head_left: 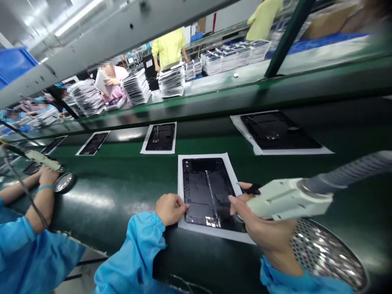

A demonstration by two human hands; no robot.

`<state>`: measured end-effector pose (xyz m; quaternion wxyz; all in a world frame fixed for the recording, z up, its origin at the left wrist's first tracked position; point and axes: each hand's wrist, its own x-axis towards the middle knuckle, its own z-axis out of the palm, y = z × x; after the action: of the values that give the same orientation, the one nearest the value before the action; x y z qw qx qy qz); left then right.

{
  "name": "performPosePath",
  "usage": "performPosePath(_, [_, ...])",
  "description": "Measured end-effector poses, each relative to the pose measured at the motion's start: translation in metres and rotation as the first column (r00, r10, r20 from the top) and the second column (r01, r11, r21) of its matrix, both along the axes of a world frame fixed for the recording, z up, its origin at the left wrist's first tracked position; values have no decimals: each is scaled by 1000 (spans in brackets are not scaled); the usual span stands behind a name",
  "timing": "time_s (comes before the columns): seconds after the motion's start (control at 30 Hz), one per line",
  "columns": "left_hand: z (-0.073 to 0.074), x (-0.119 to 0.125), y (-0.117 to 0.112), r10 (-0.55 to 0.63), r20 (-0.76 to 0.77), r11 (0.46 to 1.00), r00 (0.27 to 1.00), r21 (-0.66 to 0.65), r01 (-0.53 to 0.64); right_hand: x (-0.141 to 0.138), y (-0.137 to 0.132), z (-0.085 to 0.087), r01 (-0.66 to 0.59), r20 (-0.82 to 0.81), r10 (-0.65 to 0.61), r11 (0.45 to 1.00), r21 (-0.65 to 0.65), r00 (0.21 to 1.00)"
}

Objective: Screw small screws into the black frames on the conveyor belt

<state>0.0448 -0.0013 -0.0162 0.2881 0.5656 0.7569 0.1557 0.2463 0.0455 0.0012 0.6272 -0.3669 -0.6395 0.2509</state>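
A black tablet housing (199, 188) lies on a white sheet (234, 171) on the green belt in front of me. It carries a pale strip down its middle and shiny parts at its near end. My left hand (170, 209) is closed at the left edge of the housing, thumb and curled fingers pressing there. In my right hand (260, 228) is a pale green electric screwdriver (280, 200) with a black lever and a thick grey ribbed cable. Its tip is hidden by my fingers over the housing's right edge. A round perforated metal dish (324, 253) sits beneath my right wrist.
More black housings on white sheets lie beyond, such as one at the right (275, 130) and one at centre (161, 136). At left a co-worker's hands (47, 175) hold a similar tool beside a small dish (63, 182). Stacks (172, 79) line the raised shelf.
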Motion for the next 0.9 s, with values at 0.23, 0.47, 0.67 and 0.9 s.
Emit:
performPosePath(0.23, [-7,-21,31,104,474,861,875,397,-317,-8,-3,1,-11,-60,4,992,-128,998])
performPosePath(0.47, [12,-24,131,101,409,736,907,583,-345,-19,-7,-4,-119,-95,101,970,-210,990])
performPosePath(0.67, [27,-33,205,60,163,727,985,669,-155,-26,-5,8,-102,-106,86,982,-157,991])
performPosePath(0.9, [38,-79,190,-149,-413,738,899,559,379,-31,-7,-2,-235,-120,214,952,-197,969])
